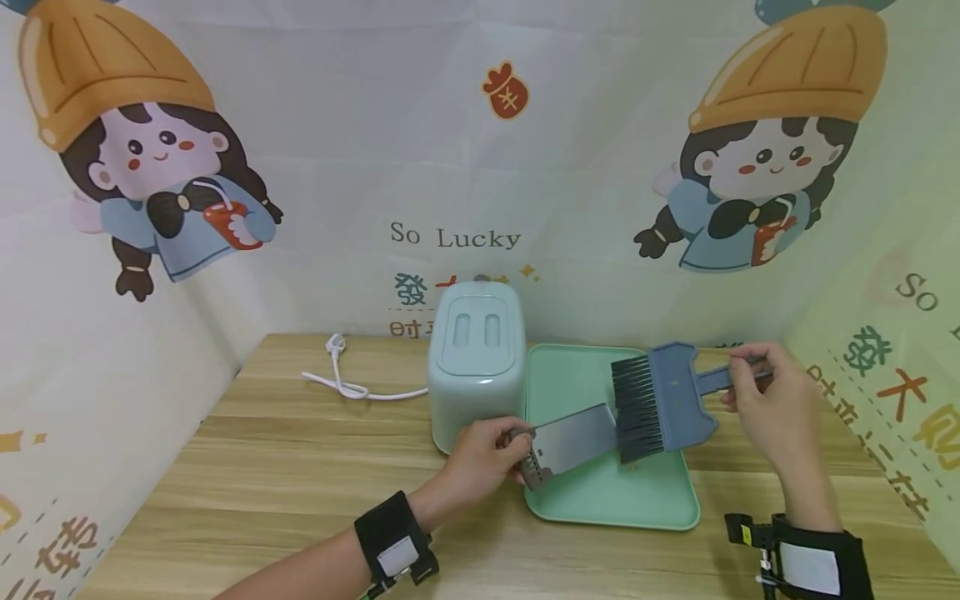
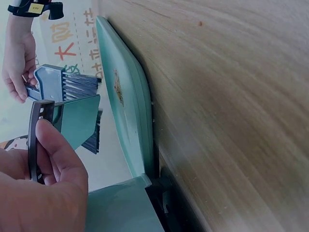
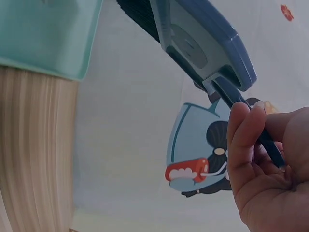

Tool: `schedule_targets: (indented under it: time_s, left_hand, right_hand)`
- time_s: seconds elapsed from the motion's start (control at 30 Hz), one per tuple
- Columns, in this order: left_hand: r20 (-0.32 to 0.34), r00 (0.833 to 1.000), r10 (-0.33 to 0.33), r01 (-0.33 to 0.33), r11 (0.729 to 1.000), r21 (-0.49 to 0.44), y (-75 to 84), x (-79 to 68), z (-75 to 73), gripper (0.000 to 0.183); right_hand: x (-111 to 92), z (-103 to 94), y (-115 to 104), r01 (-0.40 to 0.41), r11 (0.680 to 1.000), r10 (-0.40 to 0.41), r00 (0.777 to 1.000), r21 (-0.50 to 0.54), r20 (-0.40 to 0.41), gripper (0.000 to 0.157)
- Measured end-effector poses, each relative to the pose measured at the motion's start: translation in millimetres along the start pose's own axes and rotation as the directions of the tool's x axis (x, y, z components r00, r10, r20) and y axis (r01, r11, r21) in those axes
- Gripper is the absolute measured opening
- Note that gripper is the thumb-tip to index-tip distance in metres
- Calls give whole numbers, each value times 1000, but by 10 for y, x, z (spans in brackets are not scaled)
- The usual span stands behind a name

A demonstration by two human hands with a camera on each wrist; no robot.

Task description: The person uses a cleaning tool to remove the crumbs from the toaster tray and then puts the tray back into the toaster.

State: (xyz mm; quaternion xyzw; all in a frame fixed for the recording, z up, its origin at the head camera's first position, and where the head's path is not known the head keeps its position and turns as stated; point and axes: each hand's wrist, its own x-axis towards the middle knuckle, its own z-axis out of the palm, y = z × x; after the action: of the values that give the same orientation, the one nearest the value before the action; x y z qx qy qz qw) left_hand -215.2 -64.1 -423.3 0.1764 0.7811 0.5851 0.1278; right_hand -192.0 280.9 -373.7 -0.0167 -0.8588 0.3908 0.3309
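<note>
My left hand (image 1: pixel 480 457) pinches the dark perforated end of a flat metal crumb tray (image 1: pixel 577 442), tilted above a green serving tray (image 1: pixel 568 375). My right hand (image 1: pixel 783 408) grips the thin handle of a blue cleaning brush (image 1: pixel 677 398). The brush's dark bristles meet the far end of the crumb tray in the head view; contact is hard to tell. In the left wrist view, small brown crumbs (image 2: pixel 118 89) lie on the serving tray. The right wrist view shows fingers (image 3: pixel 244 140) curled round the brush handle.
A pale green toaster (image 1: pixel 477 350) stands left of the serving tray, close to my left hand. Its white cord and plug (image 1: pixel 352 387) lie on the wooden table (image 1: pixel 300 475). Printed cloth (image 1: pixel 465 183) hangs behind and at both sides.
</note>
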Motion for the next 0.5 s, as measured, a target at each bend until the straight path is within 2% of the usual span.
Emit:
schedule_targets:
  time_s: [0.13,0.2,0.37,0.5]
  left_hand:
    - [1,1000,-3,3,1000,-9,19,6,8,32]
    - [1,1000,-5,5,1000,-9,30,10,12,32]
    - [-4,1000,-13,13,1000,-28,51,20,28,32]
    - [-10,1000,-14,13,999,-48,57,25,41,31]
  right_hand:
    - [-11,-75,-1,3,1000,-3,1000,-5,-29,16]
    - [-16,-84,-45,13,998,-12,1000,56,-9,16]
    - [-19,17,-223,57,968,-91,987,243,131,13]
    - [-30,97,-264,91,968,-138,972,233,191,11]
